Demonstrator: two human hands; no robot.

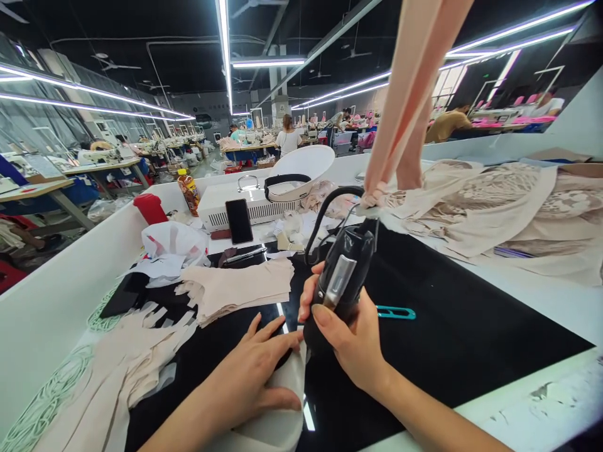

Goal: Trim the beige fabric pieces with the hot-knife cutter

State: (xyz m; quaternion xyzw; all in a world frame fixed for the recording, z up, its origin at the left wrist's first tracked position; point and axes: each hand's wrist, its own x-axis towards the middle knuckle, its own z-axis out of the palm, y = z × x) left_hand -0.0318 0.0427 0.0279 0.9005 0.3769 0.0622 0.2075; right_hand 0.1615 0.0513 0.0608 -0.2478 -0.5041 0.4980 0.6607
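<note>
My right hand (355,339) is wrapped round a black corded hand tool (346,263) with a clear window on its side. The tool stands tilted over the black table top, its lower end hidden by my fingers. From its top a black cable loops left, and pink fabric strips (405,94) stretch upward from there. My left hand (259,364) lies flat with fingers spread on a beige fabric piece (277,427), fingertips close to the tool's lower end. A teal thread snipper (396,312) lies right of the tool.
Stacked beige cut pieces (240,289) lie left of centre, with more fabric (117,370) and green cord (61,383) at the left. Behind are a phone (239,221), a white metal box (217,207) and a bottle (188,191). Lace garments (499,194) pile at right. People work at machines beyond.
</note>
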